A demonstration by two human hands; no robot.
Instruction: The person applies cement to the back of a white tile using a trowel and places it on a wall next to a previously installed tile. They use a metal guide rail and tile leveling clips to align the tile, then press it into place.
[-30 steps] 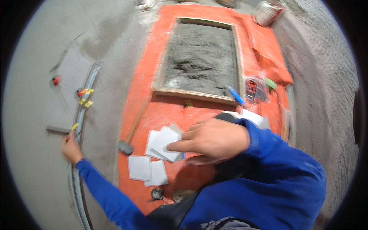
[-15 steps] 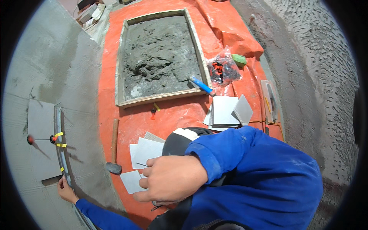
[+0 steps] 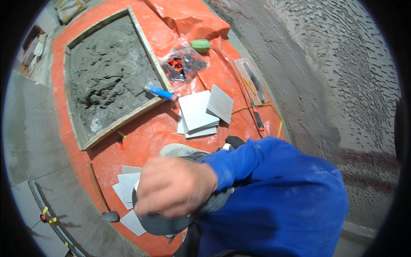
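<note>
My right hand (image 3: 173, 186) is in front of my dark clothed leg, blurred, with its fingers curled in. A thin dark rod (image 3: 130, 202) just shows at its fingertips; most of it is hidden. Near that hand, white tiles (image 3: 124, 190) lie fanned out on the orange sheet (image 3: 100, 160), with another tile (image 3: 133, 222) closer to me. A hammer (image 3: 97, 188) with a wooden handle lies left of them. My left hand is out of view. At the far left, a long metal strip (image 3: 60, 231) carries yellow tape and a small red-and-black fitting (image 3: 43, 217).
Ahead stands a wooden-framed tray (image 3: 113, 125) of grey mortar, with a blue-handled tool (image 3: 161, 93) across its corner. Beyond the tile stack (image 3: 198, 110) are a clear bag (image 3: 184, 64) of red and black pieces, a green sponge (image 3: 200, 46), a trowel (image 3: 254, 81) and a red-and-black cutter (image 3: 257, 119).
The view has swung right, shifting the tray and tiles leftward. My left hand, earlier at the metal strip, has left the picture. My right hand stays curled and is now blurred.
</note>
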